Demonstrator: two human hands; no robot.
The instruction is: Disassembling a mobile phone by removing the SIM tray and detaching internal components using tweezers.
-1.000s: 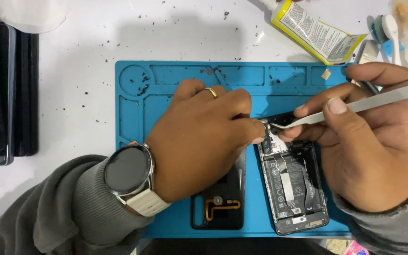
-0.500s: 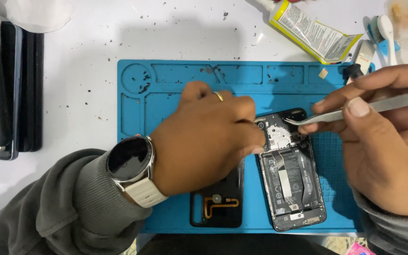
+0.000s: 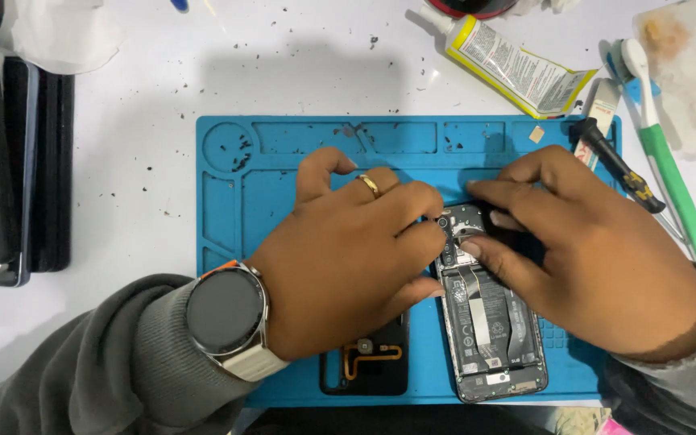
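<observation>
I see a black smartphone with its back removed (image 3: 489, 322), battery and circuit board exposed, lying lengthwise on the right half of a blue silicone repair mat (image 3: 227, 209). My left hand (image 3: 348, 258), with a gold ring and a round dark wristwatch on a pale strap (image 3: 227, 312), rests on the mat just left of the phone; its curled fingertips press against the phone's upper left edge. My right hand (image 3: 590, 258) lies over the phone's upper right part, fingers bent down onto the board near the camera end. Both hands touch the phone rather than clasp it; whether a small part sits pinched under the fingertips, I cannot tell.

A black back cover with an orange flex cable (image 3: 368, 362) lies on the mat just left of the phone, partly under my left wrist. Off the mat's upper right corner lie a yellow-and-white glue tube (image 3: 517, 68), a black-handled screwdriver (image 3: 610, 161) and a green-and-white toothbrush (image 3: 666, 161). Dark flat devices (image 3: 10, 161) are stacked well left of the mat.
</observation>
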